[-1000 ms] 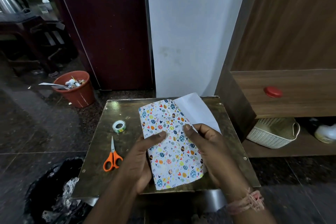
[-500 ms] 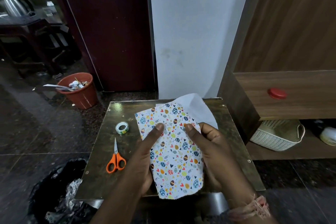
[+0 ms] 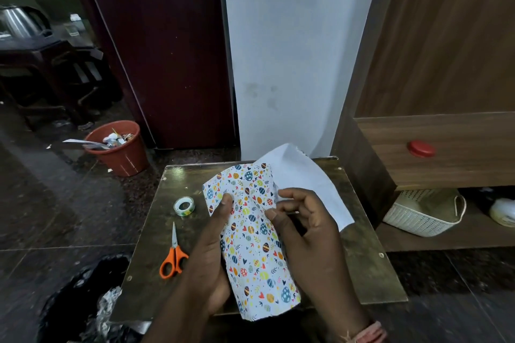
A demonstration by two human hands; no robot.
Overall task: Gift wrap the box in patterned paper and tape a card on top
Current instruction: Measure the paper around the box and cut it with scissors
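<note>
Step in hand: wrapping. Both hands, left [image 3: 216,248] and right [image 3: 309,234], grasp the paper-covered box [image 3: 250,234] above the surface [image 3: 362,273]. Next move likely requires folding the loose flap [image 3: 303,184] over, then tape [image 3: 184,205].

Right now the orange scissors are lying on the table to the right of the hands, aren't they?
Not quite. The head view shows the orange scissors lying on the table to the left of the hands, below the tape roll.
</note>
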